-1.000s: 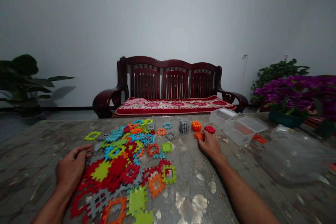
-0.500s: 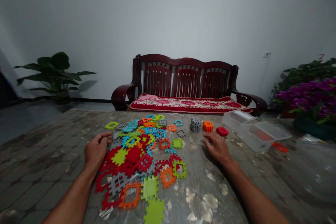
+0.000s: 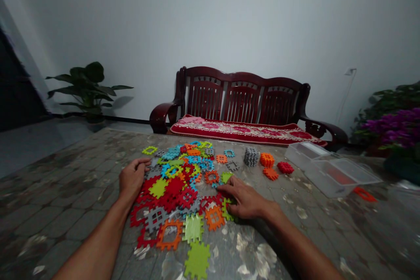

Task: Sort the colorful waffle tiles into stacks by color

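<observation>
Loose interlocking plastic tiles (image 3: 173, 186) in red, green, blue, grey and orange lie in a spread heap on the table. My left hand (image 3: 133, 178) rests at the heap's left edge, fingers loosely bent beside grey tiles and holding nothing I can see. Over the heap's right side reaches my right hand (image 3: 244, 197), thumb and forefinger apart. It partly covers a green frame tile (image 3: 227, 212) and a solid green tile (image 3: 226, 176). Farther back stand a grey tile stack (image 3: 252, 157), an orange stack (image 3: 267, 159) and a red stack (image 3: 285, 167). One orange tile (image 3: 271, 173) lies before the orange stack.
Clear plastic boxes (image 3: 328, 175) stand at the right, with an orange piece (image 3: 365, 194) beside them. Clear plastic (image 3: 407, 210) lies at the far right near purple flowers (image 3: 393, 127). A wooden bench (image 3: 243, 96) stands behind the table, and a potted plant (image 3: 92, 87) at left.
My right hand has moved left and nearer, from beside the orange stack to the heap's right side. The orange tile before that stack now shows. My left hand stays at the heap.
</observation>
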A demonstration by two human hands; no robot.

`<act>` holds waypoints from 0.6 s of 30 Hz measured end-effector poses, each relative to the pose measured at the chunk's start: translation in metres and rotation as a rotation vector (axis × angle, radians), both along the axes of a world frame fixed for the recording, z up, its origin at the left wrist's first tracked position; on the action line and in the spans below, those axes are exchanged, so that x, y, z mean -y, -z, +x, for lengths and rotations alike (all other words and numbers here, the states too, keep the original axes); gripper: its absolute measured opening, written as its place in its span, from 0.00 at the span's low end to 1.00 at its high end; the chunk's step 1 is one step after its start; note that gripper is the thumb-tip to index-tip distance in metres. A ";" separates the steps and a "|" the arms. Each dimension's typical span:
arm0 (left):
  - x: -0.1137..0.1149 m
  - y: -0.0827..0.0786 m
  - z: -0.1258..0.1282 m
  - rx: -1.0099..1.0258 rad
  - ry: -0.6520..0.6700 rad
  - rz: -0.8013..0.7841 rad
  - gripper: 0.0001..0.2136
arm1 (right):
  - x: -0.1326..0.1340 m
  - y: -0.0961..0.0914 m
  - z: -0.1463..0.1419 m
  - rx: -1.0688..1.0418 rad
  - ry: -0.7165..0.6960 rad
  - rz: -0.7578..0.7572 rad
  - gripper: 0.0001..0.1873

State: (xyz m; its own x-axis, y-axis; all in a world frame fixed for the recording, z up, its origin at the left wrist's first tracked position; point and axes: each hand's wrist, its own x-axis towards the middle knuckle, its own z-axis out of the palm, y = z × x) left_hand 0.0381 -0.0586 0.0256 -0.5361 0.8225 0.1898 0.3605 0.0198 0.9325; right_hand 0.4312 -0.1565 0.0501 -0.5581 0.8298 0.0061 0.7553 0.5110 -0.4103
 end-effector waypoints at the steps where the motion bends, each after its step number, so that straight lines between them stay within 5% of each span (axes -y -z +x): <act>1: 0.000 0.000 0.000 -0.002 0.000 0.004 0.13 | 0.000 -0.001 0.001 0.006 0.021 -0.020 0.33; 12: 0.001 -0.004 -0.001 0.052 0.004 -0.028 0.12 | 0.001 0.009 0.005 -0.110 0.351 0.062 0.20; 18: -0.001 -0.002 -0.002 0.054 -0.008 -0.041 0.14 | -0.012 0.026 0.014 -0.278 0.474 0.062 0.32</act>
